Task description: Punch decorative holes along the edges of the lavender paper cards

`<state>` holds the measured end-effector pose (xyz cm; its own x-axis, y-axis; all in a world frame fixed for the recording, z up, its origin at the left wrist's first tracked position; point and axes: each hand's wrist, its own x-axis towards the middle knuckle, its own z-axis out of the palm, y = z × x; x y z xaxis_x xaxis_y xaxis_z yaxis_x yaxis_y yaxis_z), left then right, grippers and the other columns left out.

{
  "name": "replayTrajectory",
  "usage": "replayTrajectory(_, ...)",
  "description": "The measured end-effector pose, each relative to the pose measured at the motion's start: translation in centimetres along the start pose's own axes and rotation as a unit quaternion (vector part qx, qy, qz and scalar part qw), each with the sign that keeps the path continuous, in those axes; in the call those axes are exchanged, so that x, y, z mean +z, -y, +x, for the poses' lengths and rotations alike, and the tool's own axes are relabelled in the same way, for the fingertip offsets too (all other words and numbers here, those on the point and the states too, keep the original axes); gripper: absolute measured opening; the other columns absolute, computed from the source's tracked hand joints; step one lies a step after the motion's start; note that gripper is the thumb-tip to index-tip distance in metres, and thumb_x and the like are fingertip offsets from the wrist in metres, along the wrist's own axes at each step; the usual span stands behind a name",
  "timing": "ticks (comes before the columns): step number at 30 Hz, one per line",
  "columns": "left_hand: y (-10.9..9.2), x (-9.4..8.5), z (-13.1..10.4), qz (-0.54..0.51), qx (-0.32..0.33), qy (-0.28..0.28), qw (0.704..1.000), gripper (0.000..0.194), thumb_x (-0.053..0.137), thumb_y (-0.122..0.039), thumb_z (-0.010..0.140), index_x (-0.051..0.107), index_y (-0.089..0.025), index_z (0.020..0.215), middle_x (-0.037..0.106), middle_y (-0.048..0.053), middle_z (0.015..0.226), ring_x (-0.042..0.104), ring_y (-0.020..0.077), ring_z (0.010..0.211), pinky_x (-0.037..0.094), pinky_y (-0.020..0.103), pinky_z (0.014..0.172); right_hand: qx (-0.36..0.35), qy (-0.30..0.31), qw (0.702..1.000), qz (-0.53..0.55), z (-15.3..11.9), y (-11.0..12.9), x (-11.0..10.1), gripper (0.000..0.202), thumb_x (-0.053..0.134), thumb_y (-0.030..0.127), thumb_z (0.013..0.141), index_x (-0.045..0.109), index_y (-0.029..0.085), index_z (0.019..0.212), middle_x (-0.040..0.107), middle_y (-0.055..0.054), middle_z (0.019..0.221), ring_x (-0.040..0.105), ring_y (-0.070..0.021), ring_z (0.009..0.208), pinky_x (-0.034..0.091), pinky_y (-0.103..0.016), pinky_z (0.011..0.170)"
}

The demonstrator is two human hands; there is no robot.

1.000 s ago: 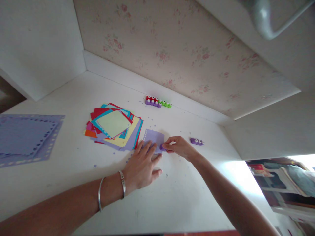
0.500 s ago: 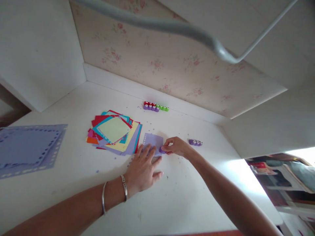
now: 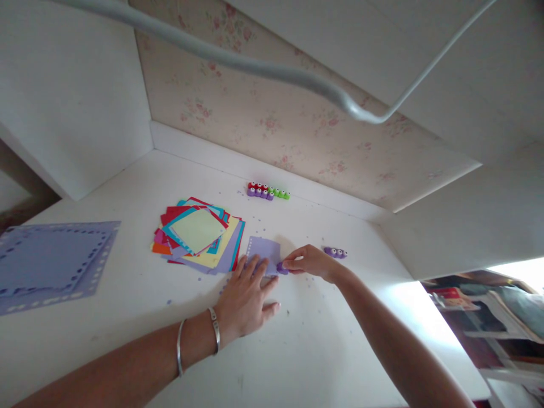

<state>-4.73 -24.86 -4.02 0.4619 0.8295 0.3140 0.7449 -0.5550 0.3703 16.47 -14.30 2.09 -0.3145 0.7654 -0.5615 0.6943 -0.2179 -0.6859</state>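
A small lilac paper square (image 3: 264,249) lies on the white desk, with a row of punched holes down its left edge. My left hand (image 3: 249,292) rests flat with fingers spread, its fingertips pressing on the paper's lower edge. Silver bangles circle that wrist. Between the thumb and fingers of my right hand (image 3: 308,262) is a small purple paper punch (image 3: 281,268), set at the paper's lower right corner. The fingers partly cover the punch. Beside my left fingertips sits a stack of coloured paper (image 3: 199,229).
Red, green and purple mini punches (image 3: 260,192) stand in rows near the back wall. More purple punches (image 3: 335,252) lie to the right. Larger lilac sheets (image 3: 51,258) with punched borders are at the far left. Tiny paper bits are scattered about. A pale cable (image 3: 255,68) crosses overhead.
The view has shifted slightly. My right hand and the purple punch have moved a little to the lower right corner of the paper. My left hand stays on the paper.
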Motion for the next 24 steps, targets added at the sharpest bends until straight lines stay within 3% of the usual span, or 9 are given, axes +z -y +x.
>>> replayTrajectory(6, 0.0, 0.1, 0.1, 0.0, 0.002, 0.001, 1.0, 0.052, 0.044, -0.059, 0.088, 0.055, -0.028, 0.129, 0.042, 0.01, 0.143, 0.028, 0.0332, 0.136, 0.013, 0.057, 0.111, -0.001, -0.03, 0.997, -0.076, -1.2, -1.2, -1.5, 0.028, 0.07, 0.046, 0.074, 0.077, 0.02, 0.083, 0.073, -0.005, 0.072, 0.065, -0.0149, 0.065, 0.051, -0.026, 0.06)
replayTrajectory(10, 0.1, 0.0, 0.1, 0.004, 0.002, 0.008, 1.0, 0.053, 0.043, -0.059, 0.089, 0.054, -0.029, 0.13, 0.04, 0.01, 0.145, 0.027, 0.0331, 0.137, 0.013, 0.056, 0.111, -0.001, -0.066, 0.991, -0.118, -2.4, -1.9, -2.0, 0.033, 0.064, 0.046, 0.079, 0.074, 0.022, 0.099, 0.074, -0.005, 0.078, 0.065, -0.0156, 0.063, 0.05, -0.025, 0.057)
replayTrajectory(13, 0.0, 0.0, 0.1, 0.008, 0.004, 0.006, 1.0, 0.052, 0.044, -0.058, 0.089, 0.054, -0.029, 0.13, 0.042, 0.01, 0.144, 0.029, 0.0328, 0.136, 0.013, 0.056, 0.111, -0.029, -0.141, 0.976, -0.166, -3.2, -2.1, -1.1, 0.036, 0.058, 0.048, 0.083, 0.071, 0.023, 0.106, 0.074, -0.005, 0.086, 0.066, -0.0165, 0.064, 0.05, -0.028, 0.059)
replayTrajectory(18, -0.1, 0.0, 0.2, 0.019, 0.012, -0.002, 1.0, 0.05, 0.045, -0.057, 0.089, 0.055, -0.028, 0.128, 0.044, 0.01, 0.142, 0.03, 0.0328, 0.135, 0.013, 0.057, 0.111, -0.106, -0.229, 0.931, -0.262, -3.7, -2.5, 1.1, 0.024, 0.059, 0.039, 0.083, 0.073, 0.024, 0.096, 0.073, -0.005, 0.093, 0.066, -0.0182, 0.073, 0.048, -0.03, 0.072)
replayTrajectory(21, -0.1, 0.1, 0.3, 0.026, 0.017, -0.004, 0.999, 0.049, 0.047, -0.055, 0.089, 0.055, -0.027, 0.129, 0.044, 0.01, 0.142, 0.031, 0.0332, 0.134, 0.014, 0.056, 0.111, -0.115, -0.234, 0.94, -0.222, -4.3, -3.5, 0.9, 0.02, 0.056, 0.032, 0.084, 0.072, 0.023, 0.094, 0.073, -0.004, 0.09, 0.067, -0.0179, 0.075, 0.049, -0.029, 0.071)
replayTrajectory(24, 0.0, 0.3, 0.3, 0.036, 0.025, 0.002, 0.999, 0.049, 0.048, -0.052, 0.089, 0.054, -0.027, 0.13, 0.042, 0.011, 0.144, 0.031, 0.034, 0.135, 0.015, 0.057, 0.111, -0.096, -0.241, 0.955, -0.145, -5.4, -5.7, -1.1, 0.023, 0.055, 0.031, 0.084, 0.069, 0.023, 0.101, 0.073, -0.004, 0.087, 0.068, -0.0185, 0.073, 0.051, -0.029, 0.066)
